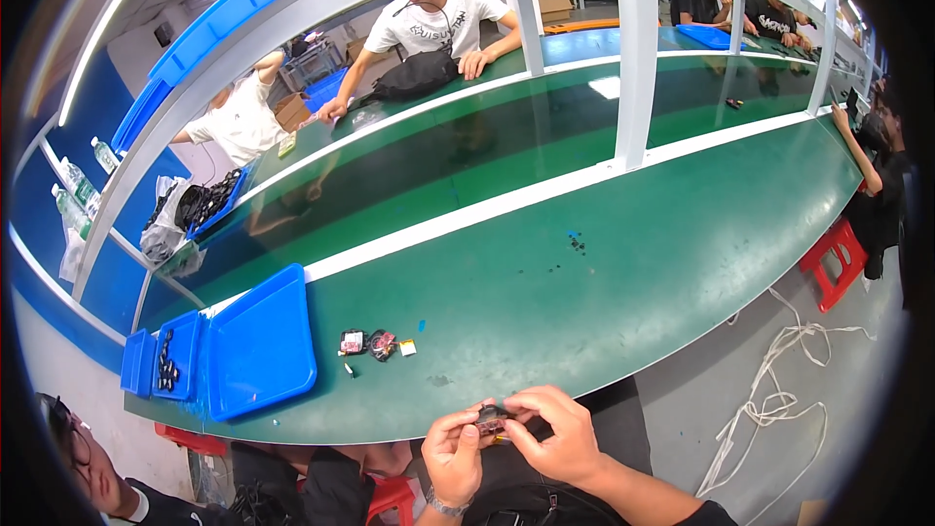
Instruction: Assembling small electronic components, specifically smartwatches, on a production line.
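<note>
– At the lower centre of the head view, what to find?
– Left hand (454,453) and right hand (565,433) close together, pinching one small dark device (493,420) between thumbs and fingers, right at the front edge of the desk (633,263).
– And around the left wrist?
– A metal watch (446,504).
– Left of centre, lower part of the frame?
– Lying loose on the desk: two dark and reddish assemblies (383,347) side by side, with a yellow-and-white piece (407,347) just beside and a small blue scrap (422,325) near. Too small for finer detail.
– Farther to the lower left?
– Blue trays (261,370) in a row, with small black parts (168,368) inside the middle one.
– Right of centre?
– On the desk, scattered dark bits (577,244).
– Lower right?
– A tangled white cable (777,397) on the floor, below a red stool (834,263).
</note>
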### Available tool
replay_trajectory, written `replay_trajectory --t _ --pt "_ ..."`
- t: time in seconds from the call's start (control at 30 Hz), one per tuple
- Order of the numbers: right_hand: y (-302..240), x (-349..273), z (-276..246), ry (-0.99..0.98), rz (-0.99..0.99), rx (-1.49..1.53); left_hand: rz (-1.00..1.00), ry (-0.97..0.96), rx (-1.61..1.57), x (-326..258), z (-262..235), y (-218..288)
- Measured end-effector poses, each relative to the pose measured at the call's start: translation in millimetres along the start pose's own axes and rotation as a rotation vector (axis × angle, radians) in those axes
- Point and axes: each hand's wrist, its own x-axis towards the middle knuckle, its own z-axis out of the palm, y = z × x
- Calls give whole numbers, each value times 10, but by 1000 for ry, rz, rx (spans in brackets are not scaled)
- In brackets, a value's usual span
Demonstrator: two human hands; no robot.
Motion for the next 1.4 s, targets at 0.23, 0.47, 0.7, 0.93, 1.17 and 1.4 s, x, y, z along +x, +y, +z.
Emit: replay_trajectory --t 0.23,0.47,0.7,0.93,1.17,1.4 --pt "1 108 -109 -114 -355 -301 -98 -17 56 24 -25 21" --pt "-49 119 -78 -121 -390 -377 -120 -17 53 28 -22 36" --pt "-109 186 -72 -125 -379 -424 -228 -25 -30 28 -36 65" --pt "-106 192 -44 -161 -427 -480 -261 -86 -25 72 -55 138" --pt "-143 148 25 -103 -369 -507 -295 -45 7 72 -32 144" --pt "-118 81 88 -73 -346 -538 -298 -61 38 65 -69 129"
